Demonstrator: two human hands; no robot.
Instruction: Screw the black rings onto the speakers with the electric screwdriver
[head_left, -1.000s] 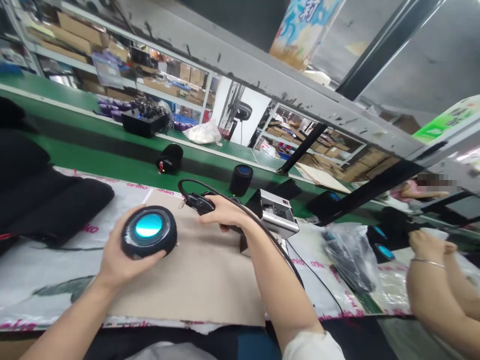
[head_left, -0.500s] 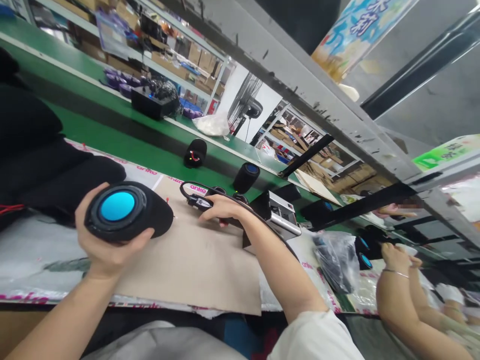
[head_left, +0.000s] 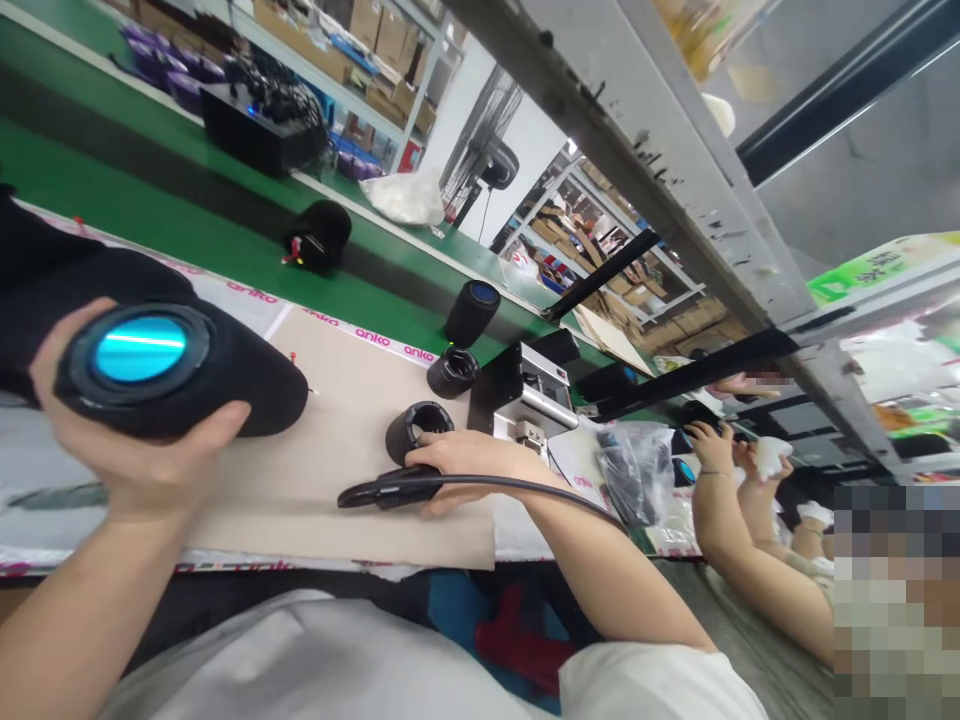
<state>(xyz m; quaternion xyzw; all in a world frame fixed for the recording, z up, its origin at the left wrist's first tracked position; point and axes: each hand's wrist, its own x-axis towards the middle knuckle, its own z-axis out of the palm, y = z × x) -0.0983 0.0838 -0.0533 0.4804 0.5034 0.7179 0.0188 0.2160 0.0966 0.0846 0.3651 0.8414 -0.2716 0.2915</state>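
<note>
A black cylindrical speaker (head_left: 240, 370) with a shiny blue end disc lies tilted in my left hand (head_left: 142, 460), the thumb and fingers wrapped round its near end. My right hand (head_left: 472, 465) is closed round a black corded tool (head_left: 394, 490), whose exact kind I cannot make out. Its black cable runs back over my right forearm. Just beyond the fingers of that hand stands a hollow black ring-shaped housing (head_left: 409, 430); I cannot tell whether they touch it. A second black housing (head_left: 453, 373) stands farther back on the brown cardboard sheet (head_left: 337, 390).
Behind the housings is a black and silver box-like device (head_left: 536, 390). A green conveyor belt (head_left: 225, 235) carries a black speaker body (head_left: 322, 235) with wires and another speaker (head_left: 472, 312). A plastic bag (head_left: 637, 470) lies to the right, near a co-worker's hands (head_left: 712, 445). Dark fabric-covered bodies (head_left: 82, 270) lie left.
My right hand has drawn the corded tool nearer to me, and the two black housings now show. The view has shifted; the speaker in my left hand appears farther left.
</note>
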